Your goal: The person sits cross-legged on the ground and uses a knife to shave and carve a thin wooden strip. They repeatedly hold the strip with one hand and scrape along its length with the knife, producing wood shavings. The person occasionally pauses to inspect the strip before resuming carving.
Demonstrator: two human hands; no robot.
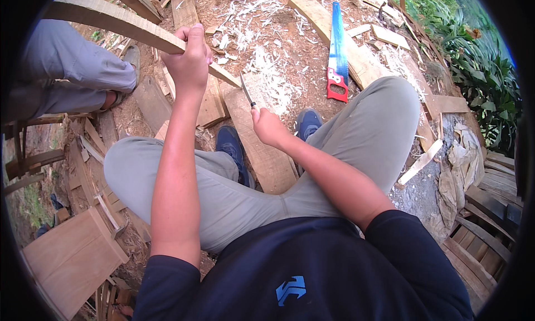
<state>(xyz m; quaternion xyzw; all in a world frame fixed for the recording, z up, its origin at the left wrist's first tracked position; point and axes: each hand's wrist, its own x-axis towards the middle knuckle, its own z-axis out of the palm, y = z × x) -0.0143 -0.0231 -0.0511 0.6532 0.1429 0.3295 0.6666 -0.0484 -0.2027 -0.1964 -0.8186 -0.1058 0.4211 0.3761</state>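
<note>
My left hand (190, 56) is closed around a long wooden strip (120, 21), which slants from the upper left down toward the middle. Its narrow tip (225, 76) ends close to the blade of a knife (247, 91). The knife's dark handle end sits in my closed right hand (269, 127), blade pointing up and away; most of the grip is hidden by my fingers. Whether the blade touches the strip I cannot tell. Beneath both lies a wide plank (262, 148), running between my shoes.
A handsaw (337, 54) with a red handle leans on a thick board (317, 20) at the far right. Pale shavings (267, 70) cover the ground. Another person's legs (78, 65) stand at left. A hammer (111, 216) and a wooden panel (72, 260) lie lower left.
</note>
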